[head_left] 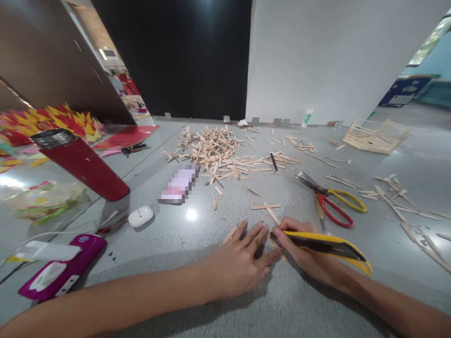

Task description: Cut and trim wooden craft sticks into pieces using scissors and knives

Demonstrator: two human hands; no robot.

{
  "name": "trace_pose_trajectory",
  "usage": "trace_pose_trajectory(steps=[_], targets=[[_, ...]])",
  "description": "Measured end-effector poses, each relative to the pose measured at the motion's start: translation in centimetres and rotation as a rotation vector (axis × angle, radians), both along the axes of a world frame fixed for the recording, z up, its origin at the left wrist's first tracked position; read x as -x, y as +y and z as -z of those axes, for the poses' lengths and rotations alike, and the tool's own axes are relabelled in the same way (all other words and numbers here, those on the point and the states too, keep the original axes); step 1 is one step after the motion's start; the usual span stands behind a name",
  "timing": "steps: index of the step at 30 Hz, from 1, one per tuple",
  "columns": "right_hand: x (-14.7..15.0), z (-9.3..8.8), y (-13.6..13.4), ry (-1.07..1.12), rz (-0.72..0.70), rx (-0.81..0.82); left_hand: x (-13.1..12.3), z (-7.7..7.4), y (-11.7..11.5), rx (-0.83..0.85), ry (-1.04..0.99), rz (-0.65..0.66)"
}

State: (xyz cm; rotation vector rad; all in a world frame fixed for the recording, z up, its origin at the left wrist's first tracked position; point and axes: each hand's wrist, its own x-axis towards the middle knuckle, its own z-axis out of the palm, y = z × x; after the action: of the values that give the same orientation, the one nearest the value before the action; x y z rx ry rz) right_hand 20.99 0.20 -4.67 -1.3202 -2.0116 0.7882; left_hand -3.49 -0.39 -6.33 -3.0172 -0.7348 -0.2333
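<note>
My left hand [243, 260] lies flat on the grey table, fingers stretched out, pressing down a wooden stick [278, 249] that is mostly hidden beneath the fingertips. My right hand [303, 246] is closed round a yellow and black utility knife [324, 241], whose tip meets the stick right at my left fingertips. Another loose stick [230, 234] pokes out behind my left hand. Two more sticks [267, 206] lie just beyond both hands.
A big heap of wooden sticks [218, 152] lies farther back. Red and yellow scissors [334, 202] rest at the right, and a stick frame [375, 136] sits far right. At left stand a red tumbler [82, 164], a white earbud case [141, 216] and a magenta device [59, 272].
</note>
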Motion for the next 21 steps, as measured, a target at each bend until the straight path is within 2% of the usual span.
trace_pose_trajectory(steps=[9, 16, 21], targets=[[-0.03, 0.25, 0.12, -0.022, -0.004, 0.011, -0.05, -0.10, -0.04, 0.001, -0.006, -0.003], [0.08, -0.29, 0.04, -0.038, -0.006, -0.007, -0.01, -0.11, 0.00, -0.031, -0.019, 0.012], [0.18, -0.51, -0.11, -0.076, -0.021, -0.065, 0.06, 0.29, 0.08, -0.056, -0.044, 0.031]])
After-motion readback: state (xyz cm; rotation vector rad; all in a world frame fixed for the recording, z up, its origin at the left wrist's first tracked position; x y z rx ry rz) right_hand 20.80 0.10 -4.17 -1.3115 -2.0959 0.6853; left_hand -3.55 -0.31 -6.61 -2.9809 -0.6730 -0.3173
